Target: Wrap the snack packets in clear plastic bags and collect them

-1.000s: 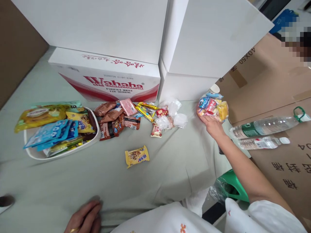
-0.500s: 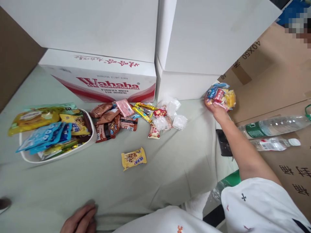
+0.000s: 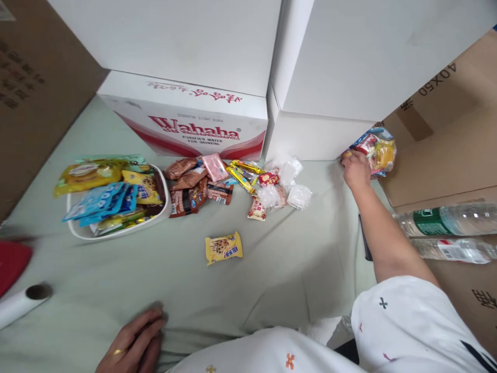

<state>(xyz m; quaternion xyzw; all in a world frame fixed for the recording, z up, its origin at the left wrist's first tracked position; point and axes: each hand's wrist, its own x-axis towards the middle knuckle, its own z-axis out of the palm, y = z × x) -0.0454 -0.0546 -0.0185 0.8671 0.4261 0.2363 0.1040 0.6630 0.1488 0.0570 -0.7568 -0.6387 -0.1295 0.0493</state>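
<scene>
At the far right of the cloth-covered table, my right hand point(image 3: 356, 170) reaches to a small heap of colourful snack packets point(image 3: 376, 147). Its fingers curl in at the heap's left side, and what they pinch is mostly hidden. My left hand point(image 3: 135, 339) rests on the cloth near the front edge, fingers stretched and holding nothing. A yellow cookie packet point(image 3: 224, 248) lies alone in the middle. On the left stands a white basket point(image 3: 128, 231) filled with blue, yellow and green packets. Between basket and heap lie brown packets point(image 3: 189, 197), yellow wrapped bars point(image 3: 244, 178) and clear-wrapped white pieces point(image 3: 300, 197).
A Wahaha water carton point(image 3: 194, 124) and a plain white box point(image 3: 318, 134) line the back. Two plastic bottles point(image 3: 458, 220) lie at the right beside brown cardboard point(image 3: 438, 150). A dark flat object point(image 3: 365, 238) is partly behind my right forearm. A white tube point(image 3: 27, 305) lies at left.
The view has shifted left, bringing the white tube and a red object further into sight. My right hand has shifted slightly along the heap's left side. My left hand stays resting on the cloth.
</scene>
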